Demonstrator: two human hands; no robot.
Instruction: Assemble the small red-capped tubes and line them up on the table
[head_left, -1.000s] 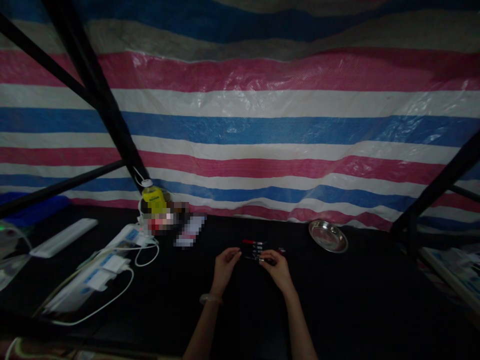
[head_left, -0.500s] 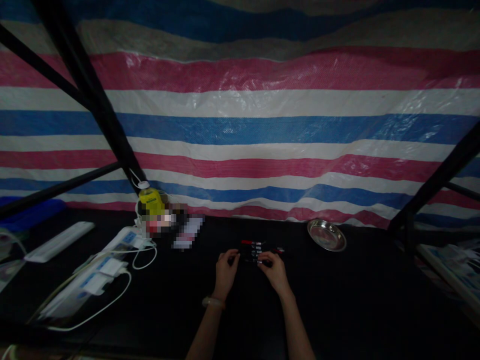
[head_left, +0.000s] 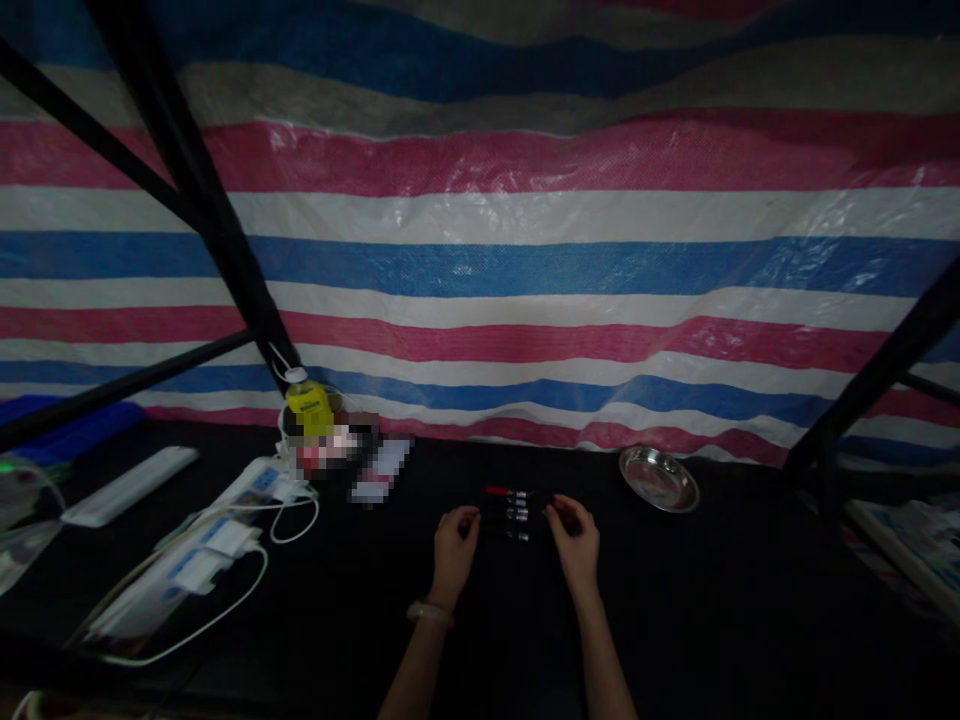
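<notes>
Several slim dark pen-like sticks with pale printed bands lie in a short stack of rows on the black table, among them a red-ended one [head_left: 496, 491] at the far side and a black one [head_left: 517, 537] nearest me. My left hand [head_left: 454, 545], a bracelet on its wrist, is at their left ends with thumb and forefinger pinched together. At the right ends, my right hand [head_left: 577, 535] is also curled into a pinch. Darkness hides what either pinch holds, if anything.
A shiny round metal dish [head_left: 660, 480] lies to the right. On the left are a power strip [head_left: 217, 550] with white cables, a long white bar [head_left: 131, 487], a yellow-labelled bottle [head_left: 310, 408] and a blue container [head_left: 67, 425]. A striped tarp [head_left: 525, 270] hangs behind.
My right hand has shifted right, off the middle of the sticks, so more of their printed bands show. My left hand stays nearly in place. The view has tilted slightly.
</notes>
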